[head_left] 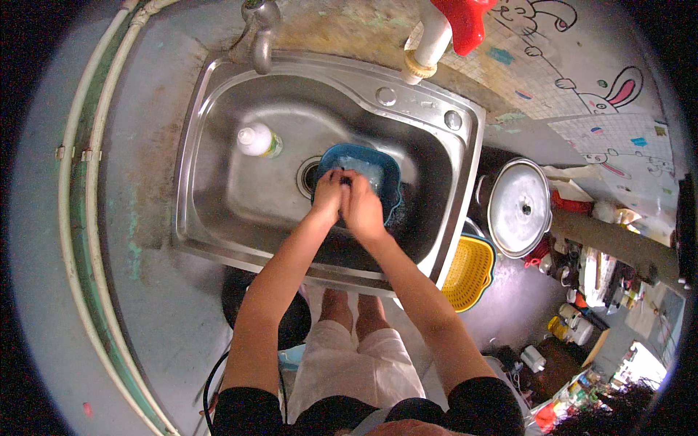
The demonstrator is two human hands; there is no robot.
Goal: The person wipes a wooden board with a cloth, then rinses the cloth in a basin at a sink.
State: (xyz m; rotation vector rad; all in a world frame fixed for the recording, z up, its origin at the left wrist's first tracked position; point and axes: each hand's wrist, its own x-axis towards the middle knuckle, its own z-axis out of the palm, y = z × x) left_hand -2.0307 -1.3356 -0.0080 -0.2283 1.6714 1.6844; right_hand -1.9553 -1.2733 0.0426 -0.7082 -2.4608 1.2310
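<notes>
Inside a stainless steel sink stands a blue plastic basin with sudsy water in it. Over the basin's near left part my left hand and my right hand are pressed together. Something small and dark shows between the fingers; what it is and which hand grips it cannot be made out. The basin sits beside the drain and partly covers it. A white plastic bottle with a green and yellow label is to the left in the sink.
A metal faucet and a white pipe tap with a red handle jut over the sink's back edge. Right of the sink are a lidded metal pot and a yellow colander. A dark round pan lies below the near edge.
</notes>
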